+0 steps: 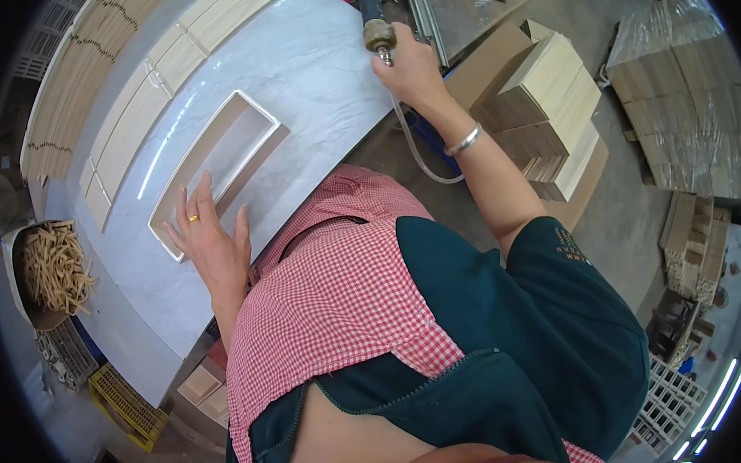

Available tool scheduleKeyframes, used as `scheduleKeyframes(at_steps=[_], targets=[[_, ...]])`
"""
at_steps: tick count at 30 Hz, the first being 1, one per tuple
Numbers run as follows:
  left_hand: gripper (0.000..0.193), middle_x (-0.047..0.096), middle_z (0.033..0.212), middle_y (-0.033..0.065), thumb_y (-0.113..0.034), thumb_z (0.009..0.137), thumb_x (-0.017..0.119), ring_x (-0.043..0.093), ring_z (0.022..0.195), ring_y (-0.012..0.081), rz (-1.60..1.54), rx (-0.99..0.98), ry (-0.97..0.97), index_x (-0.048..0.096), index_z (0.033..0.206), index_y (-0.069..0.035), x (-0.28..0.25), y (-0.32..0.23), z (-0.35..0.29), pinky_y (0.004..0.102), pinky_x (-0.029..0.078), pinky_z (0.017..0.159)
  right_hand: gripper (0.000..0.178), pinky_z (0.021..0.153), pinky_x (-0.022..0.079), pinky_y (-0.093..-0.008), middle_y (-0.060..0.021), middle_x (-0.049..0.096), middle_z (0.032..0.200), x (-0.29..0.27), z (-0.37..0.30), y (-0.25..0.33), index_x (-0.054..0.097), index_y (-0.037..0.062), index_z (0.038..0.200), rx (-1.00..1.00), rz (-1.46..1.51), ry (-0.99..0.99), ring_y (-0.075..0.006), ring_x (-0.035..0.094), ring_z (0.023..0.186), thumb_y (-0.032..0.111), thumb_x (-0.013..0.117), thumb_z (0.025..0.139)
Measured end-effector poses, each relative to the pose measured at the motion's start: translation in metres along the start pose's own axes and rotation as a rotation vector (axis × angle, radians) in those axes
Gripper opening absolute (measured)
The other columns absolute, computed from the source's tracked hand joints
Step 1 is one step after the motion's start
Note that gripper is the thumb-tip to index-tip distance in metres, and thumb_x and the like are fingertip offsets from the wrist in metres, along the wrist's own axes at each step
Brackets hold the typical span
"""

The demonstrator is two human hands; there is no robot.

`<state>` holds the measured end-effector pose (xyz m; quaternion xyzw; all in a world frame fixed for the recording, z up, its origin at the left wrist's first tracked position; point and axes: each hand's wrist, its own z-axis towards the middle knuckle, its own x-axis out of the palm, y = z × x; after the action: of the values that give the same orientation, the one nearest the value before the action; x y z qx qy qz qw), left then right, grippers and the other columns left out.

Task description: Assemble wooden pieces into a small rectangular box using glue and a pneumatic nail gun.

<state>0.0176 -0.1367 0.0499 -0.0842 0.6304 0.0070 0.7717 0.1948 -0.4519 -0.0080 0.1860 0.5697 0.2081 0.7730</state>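
A long, shallow, pale wooden box (254, 166) with an open top lies at a slant on the marbled white tabletop (328, 58). My left hand (212, 240), with a ring on one finger, rests at the box's near left end. Its fingers are spread, some reaching over the wall and the thumb outside. At the table's far right edge, my right hand (412, 68) is closed by the metal tip of a dark hand tool (373, 17) with a worn yellowish collar. A clear hose (411, 150) runs down below that hand. The fingers' undersides are hidden.
Flat wooden panels (122, 127) and stacked slats (85, 70) line the table's far left. A tub of small wooden strips (54, 269) stands at the left. Stacked wooden boards (548, 96) sit right of my right arm, with wrapped cartons (686, 89) beyond.
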Motion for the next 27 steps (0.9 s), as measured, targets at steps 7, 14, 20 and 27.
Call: scheduleKeyframes(at_steps=[7, 14, 20, 27], targets=[[0.069, 0.055, 0.142, 0.0082, -0.015, 0.087, 0.076, 0.036, 0.147, 0.0328, -0.076, 0.003, 0.025, 0.048, 0.149, -0.015, 0.004, -0.003, -0.005, 0.0676, 0.017, 0.12, 0.048, 0.068, 0.053, -0.0362, -0.0169, 0.07, 0.083, 0.01, -0.035, -0.001, 0.058, -0.0052, 0.126, 0.176, 0.176, -0.026, -0.0276, 0.066, 0.071, 0.024, 0.066, 0.089], [0.069, 0.053, 0.144, 0.0076, -0.014, 0.087, 0.076, 0.036, 0.148, 0.0328, -0.126, 0.044, 0.013, 0.047, 0.149, -0.014, 0.0, -0.005, -0.004, 0.0666, 0.016, 0.121, 0.03, 0.063, 0.046, -0.0316, -0.0069, 0.065, 0.078, -0.009, -0.058, -0.025, 0.066, -0.0029, 0.119, 0.241, 0.43, -0.161, -0.0166, 0.052, 0.065, 0.016, 0.06, 0.097], [0.068, 0.052, 0.144, 0.0073, -0.014, 0.087, 0.076, 0.035, 0.148, 0.0328, -0.112, 0.026, 0.011, 0.047, 0.149, -0.014, 0.001, -0.007, 0.0, 0.0664, 0.016, 0.121, 0.024, 0.063, 0.048, -0.039, -0.0123, 0.068, 0.079, -0.016, -0.107, -0.025, 0.065, -0.0023, 0.112, 0.295, 0.32, -0.215, -0.026, 0.058, 0.063, 0.014, 0.055, 0.099], [0.068, 0.051, 0.146, 0.0075, -0.014, 0.086, 0.076, 0.035, 0.148, 0.0323, -0.129, 0.036, -0.014, 0.048, 0.149, -0.013, -0.004, -0.004, -0.003, 0.0651, 0.016, 0.122, 0.026, 0.066, 0.05, -0.0459, -0.0208, 0.07, 0.081, -0.002, -0.036, -0.074, 0.066, -0.0027, 0.106, 0.254, 0.208, -0.344, -0.0391, 0.063, 0.067, 0.019, 0.057, 0.097]])
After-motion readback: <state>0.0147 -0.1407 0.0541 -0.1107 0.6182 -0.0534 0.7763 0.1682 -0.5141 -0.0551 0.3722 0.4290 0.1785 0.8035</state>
